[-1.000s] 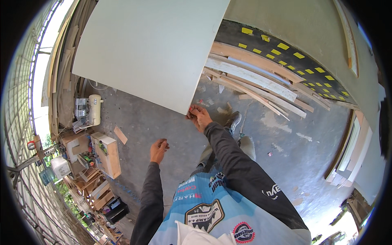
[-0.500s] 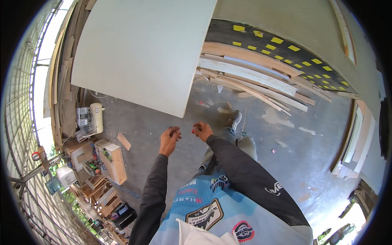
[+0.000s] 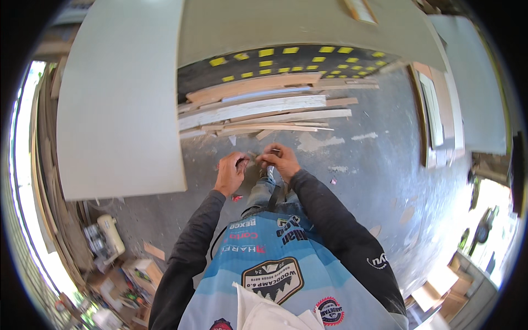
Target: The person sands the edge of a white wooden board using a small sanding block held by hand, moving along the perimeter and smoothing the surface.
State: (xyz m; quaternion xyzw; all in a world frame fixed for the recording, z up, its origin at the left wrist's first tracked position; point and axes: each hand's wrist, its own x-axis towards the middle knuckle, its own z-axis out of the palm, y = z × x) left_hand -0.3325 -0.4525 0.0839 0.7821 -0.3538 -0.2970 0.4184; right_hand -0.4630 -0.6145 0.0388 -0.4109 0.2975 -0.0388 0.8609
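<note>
In front of my body, my left hand [image 3: 231, 171] has its fingers curled inward in a pinch. My right hand [image 3: 279, 160] is close beside it, thumb and fingertips pressed together and pointing toward the left. Something small and blurred seems to lie between the fingertips, too small to name. Just below my left hand shows a small red scrap [image 3: 236, 197], apart from both hands; whether it lies on the floor or is falling I cannot tell.
A large white panel [image 3: 121, 110] stands at the left. Beyond my hands, several wood boards [image 3: 264, 110] lie by a black strip with yellow squares [image 3: 291, 50]. A cream compressor tank [image 3: 111, 234] is at lower left. More boards [image 3: 432, 110] lean at the right.
My view has turned to the right, so the panel and boards sit farther left. My hands have come closer together. The red bit at my right fingertips is now apart, below my left hand.
</note>
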